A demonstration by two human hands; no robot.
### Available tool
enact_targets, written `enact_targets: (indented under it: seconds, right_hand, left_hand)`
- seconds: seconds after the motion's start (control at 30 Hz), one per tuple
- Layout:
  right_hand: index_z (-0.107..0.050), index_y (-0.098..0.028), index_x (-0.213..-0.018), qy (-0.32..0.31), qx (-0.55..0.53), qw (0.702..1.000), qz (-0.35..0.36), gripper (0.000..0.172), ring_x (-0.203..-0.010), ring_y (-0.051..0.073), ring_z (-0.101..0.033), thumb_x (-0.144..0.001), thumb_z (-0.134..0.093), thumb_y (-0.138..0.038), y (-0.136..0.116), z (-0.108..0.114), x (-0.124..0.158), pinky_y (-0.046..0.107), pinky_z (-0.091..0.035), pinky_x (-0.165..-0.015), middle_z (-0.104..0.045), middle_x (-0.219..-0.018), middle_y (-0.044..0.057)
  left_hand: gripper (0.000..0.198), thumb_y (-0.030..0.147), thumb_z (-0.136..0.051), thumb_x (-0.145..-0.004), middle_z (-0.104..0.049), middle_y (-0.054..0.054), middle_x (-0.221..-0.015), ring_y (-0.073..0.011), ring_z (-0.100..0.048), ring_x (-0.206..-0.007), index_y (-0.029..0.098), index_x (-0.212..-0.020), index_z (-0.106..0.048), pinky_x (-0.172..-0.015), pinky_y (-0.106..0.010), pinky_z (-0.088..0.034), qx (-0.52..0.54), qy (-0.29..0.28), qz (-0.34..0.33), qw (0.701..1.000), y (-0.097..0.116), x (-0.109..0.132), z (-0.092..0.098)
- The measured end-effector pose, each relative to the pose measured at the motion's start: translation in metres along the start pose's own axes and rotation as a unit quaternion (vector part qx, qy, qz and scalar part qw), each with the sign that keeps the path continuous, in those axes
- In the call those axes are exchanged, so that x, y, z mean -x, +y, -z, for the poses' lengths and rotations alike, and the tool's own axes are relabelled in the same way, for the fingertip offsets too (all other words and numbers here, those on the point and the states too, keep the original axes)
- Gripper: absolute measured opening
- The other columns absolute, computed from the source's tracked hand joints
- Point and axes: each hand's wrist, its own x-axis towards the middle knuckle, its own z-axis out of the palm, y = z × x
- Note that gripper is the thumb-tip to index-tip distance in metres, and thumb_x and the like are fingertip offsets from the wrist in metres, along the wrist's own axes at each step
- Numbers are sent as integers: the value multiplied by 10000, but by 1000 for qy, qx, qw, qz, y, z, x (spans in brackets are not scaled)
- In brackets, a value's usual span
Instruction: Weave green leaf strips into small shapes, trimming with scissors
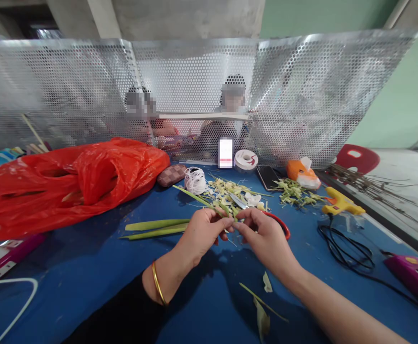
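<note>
My left hand [202, 234] is closed in a pinch on a long green leaf strip [194, 196] that runs up and to the left from my fingers. My right hand [262, 234] is closed too, pinching the same strip's near end right beside the left fingers. Red-handled scissors [279, 222] lie on the blue table [87, 267] just behind my right hand, blades pointing toward a heap of cut leaf scraps [230, 191]. Two more green leaf strips [155, 228] lie flat to the left of my left hand.
A large red plastic bag [61, 181] fills the left. A white thread spool [195, 180], tape roll [246, 160], phone [268, 177], yellow glue gun [340, 203] with black cord [345, 248] and a purple tool [413, 274] lie around. Two people sit behind a perforated metal screen [302, 95].
</note>
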Motion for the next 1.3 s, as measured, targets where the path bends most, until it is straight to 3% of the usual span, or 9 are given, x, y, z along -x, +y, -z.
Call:
enact_targets:
  seconds: [0.17, 0.37, 0.57, 0.73, 0.97, 1.1, 1.3]
  right_hand:
    - [-530, -210, -663, 9, 110, 990, 90, 217, -534, 139, -433, -865, -545, -288, -4, 1, 6, 257, -303, -514, -509, -560, -23]
    - [-487, -205, -664, 1, 110, 987, 116, 206, -529, 123, -402, -863, -530, -235, -7, 2, 9, 238, -287, -506, -470, -563, -36]
    - [-478, -201, -659, -5, 96, 987, 129, 222, -533, 118, -395, -875, -518, -231, -7, 0, 11, 237, -285, -509, -447, -574, -39]
    - [-484, -198, -654, -6, 89, 988, 127, 225, -543, 119, -401, -872, -526, -233, -8, -2, 12, 238, -290, -515, -452, -578, -37]
    - [-477, -209, -652, -7, 38, 998, 57, 244, -538, 126, -435, -874, -516, -301, -7, -3, 11, 236, -314, -510, -494, -567, -31]
    - [-482, -210, -664, -18, 23, 999, 41, 231, -539, 126, -444, -877, -502, -297, -6, -4, 9, 234, -313, -507, -492, -573, -34]
    - [-453, -202, -636, -18, 71, 991, 110, 253, -522, 108, -375, -878, -505, -256, -10, -8, 17, 239, -271, -503, -442, -562, -48]
  left_hand:
    - [189, 282, -698, -726, -626, -9, -564, -87, -495, -442, 138, -627, -624, -398, -199, -317, -25, 34, -1, 999, 0, -3, 1]
    - [192, 296, -728, -699, -632, -2, -600, -76, -501, -453, 128, -690, -636, -369, -171, -320, 16, 23, 29, 999, 2, -6, 4]
    - [192, 268, -743, -693, -672, -34, -651, -63, -491, -436, 104, -728, -648, -353, -163, -320, 27, 46, 32, 998, 3, -5, 2]
    - [178, 227, -734, -707, -695, -60, -696, -69, -514, -447, 84, -780, -659, -353, -162, -329, 49, 49, 44, 997, 0, -8, 4]
    - [196, 260, -638, -798, -725, -114, -823, -93, -596, -520, 76, -822, -699, -386, -163, -366, 151, -27, 103, 983, 11, -7, 14]
    - [115, 126, -697, -722, -726, -86, -789, -71, -566, -475, 86, -829, -678, -365, -149, -349, 146, 5, 71, 987, 8, -7, 10]
    - [92, 76, -656, -730, -701, -64, -669, -86, -561, -449, 84, -821, -667, -349, -159, -364, 137, 68, 51, 987, -4, -10, 1]
